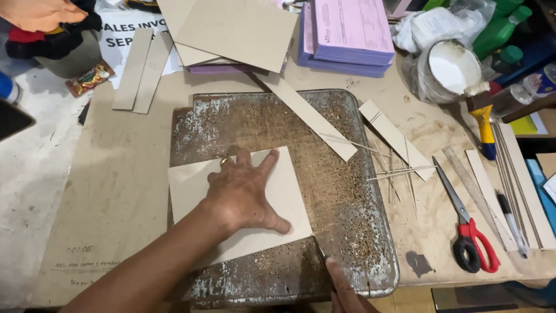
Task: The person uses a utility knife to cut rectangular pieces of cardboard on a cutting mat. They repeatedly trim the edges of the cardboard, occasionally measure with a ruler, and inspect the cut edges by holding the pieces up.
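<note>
My left hand (246,194) lies flat with fingers spread on a beige cardboard sheet (191,185), pressing it onto a worn, rusty metal plate (336,191). A ring sits on one finger. My right hand (344,290) shows only at the bottom edge, fingers closed on a thin dark blade or knife (320,254) whose tip touches the sheet's lower right corner. Most of that hand is out of frame.
Cardboard strips (310,116) and thin sticks (394,171) lie on and beside the plate. Red-handled scissors (469,229), a ruler (472,191), a pen and a yellow-handled brush (483,116) sit right. A white glue tub (452,69), purple paper pads (347,35) and cardboard sheets (237,29) are behind.
</note>
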